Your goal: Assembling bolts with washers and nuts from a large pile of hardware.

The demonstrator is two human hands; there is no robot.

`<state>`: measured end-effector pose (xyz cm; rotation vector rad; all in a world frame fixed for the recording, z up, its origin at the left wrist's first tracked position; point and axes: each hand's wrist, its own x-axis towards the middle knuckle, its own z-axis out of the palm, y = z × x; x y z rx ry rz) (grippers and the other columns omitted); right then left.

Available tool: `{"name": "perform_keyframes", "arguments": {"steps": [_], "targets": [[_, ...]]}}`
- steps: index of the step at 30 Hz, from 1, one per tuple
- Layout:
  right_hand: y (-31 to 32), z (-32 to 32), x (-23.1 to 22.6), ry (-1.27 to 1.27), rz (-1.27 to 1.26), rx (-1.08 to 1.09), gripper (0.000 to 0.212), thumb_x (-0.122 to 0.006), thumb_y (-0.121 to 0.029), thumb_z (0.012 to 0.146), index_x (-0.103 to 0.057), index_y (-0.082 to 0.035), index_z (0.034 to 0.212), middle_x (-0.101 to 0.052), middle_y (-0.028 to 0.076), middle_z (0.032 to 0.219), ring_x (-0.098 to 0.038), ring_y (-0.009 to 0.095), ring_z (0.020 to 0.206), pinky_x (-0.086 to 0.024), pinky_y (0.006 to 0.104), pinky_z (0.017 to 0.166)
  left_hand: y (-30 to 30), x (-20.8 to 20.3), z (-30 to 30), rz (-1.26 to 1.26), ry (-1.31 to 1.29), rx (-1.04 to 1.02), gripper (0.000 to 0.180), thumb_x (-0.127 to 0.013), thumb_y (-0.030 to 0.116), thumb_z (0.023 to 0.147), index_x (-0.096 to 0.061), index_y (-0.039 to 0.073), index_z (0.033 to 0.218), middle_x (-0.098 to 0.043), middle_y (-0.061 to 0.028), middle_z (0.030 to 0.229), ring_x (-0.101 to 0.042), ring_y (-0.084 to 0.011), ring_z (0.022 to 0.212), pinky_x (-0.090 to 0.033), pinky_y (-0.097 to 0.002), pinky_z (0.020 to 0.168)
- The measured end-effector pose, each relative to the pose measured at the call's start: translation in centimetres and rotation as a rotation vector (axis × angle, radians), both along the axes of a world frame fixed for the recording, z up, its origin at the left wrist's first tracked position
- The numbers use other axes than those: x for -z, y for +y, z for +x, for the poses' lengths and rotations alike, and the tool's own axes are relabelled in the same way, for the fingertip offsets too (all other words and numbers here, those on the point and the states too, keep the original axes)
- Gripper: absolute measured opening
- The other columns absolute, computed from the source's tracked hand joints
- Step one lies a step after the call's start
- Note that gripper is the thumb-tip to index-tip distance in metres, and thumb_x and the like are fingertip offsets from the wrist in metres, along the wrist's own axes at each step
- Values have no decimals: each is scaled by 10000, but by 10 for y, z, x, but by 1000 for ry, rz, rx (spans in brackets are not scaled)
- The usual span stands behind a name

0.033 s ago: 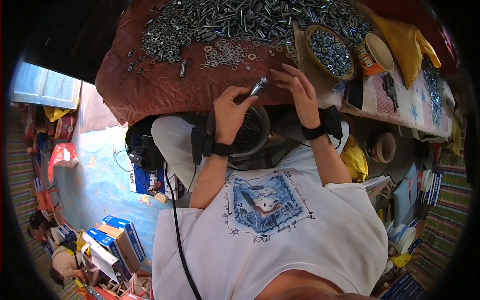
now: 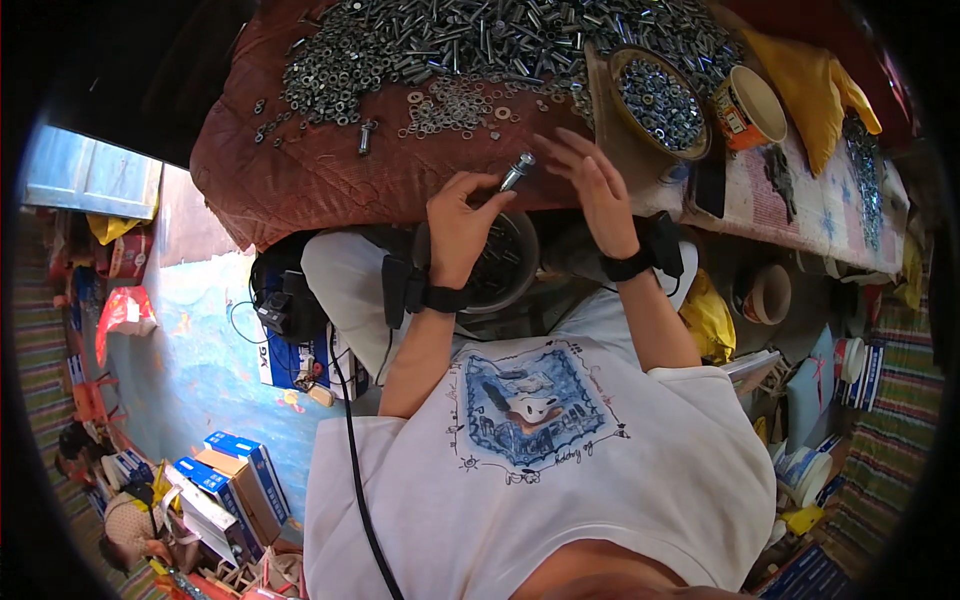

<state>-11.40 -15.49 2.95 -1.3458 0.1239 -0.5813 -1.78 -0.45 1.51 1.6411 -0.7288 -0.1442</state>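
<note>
My left hand (image 2: 460,225) pinches a silver expansion bolt (image 2: 517,172) between thumb and fingertips, its headed end tilted up and to the right. To the right of the bolt, my right hand (image 2: 600,190) is raised with fingers spread and nothing visible in it. Another bolt (image 2: 366,137) stands on the reddish-brown quilted cover (image 2: 300,180), left of the hands. Loose washers (image 2: 455,107) are scattered just beyond my left hand. Beneath it, between my legs, a round bucket (image 2: 525,275) holds dark metal pieces, partly hidden by the hand and wrist.
Heaps of nuts (image 2: 335,85) and metal sleeves (image 2: 480,35) cover the far side. A bowl of nuts (image 2: 660,105), a paper tub (image 2: 750,108) and a yellow bag (image 2: 800,90) sit at the right. A black cable (image 2: 352,450) runs down my left side. Boxes (image 2: 225,490) stand lower left.
My right hand has shifted very slightly to the left, toward the bolt. My left hand and the expansion bolt look unmoved.
</note>
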Motion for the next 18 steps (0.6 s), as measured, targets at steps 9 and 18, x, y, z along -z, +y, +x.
{"name": "perform_keyframes", "arguments": {"steps": [9,18], "targets": [[25,3,-7,-103,334,-46,509,-322,-327,960,-328,67,1283,-506,201,1210,-454,218,1160,-317,335,986,-1,-7,-1,9,72,-62,198,-737,51,676,-630,-26,824,-633,-38,772,-558,-80,724,-441,-218,660],[33,4,-9,-53,363,-45,490,-312,-320,965,-326,54,1281,-520,191,1196,-453,220,1158,-312,335,989,-2,-8,-2,-4,-51,-67,178,-713,49,674,-633,-16,819,-622,-78,781,-586,-135,706,-444,-256,647]]}}
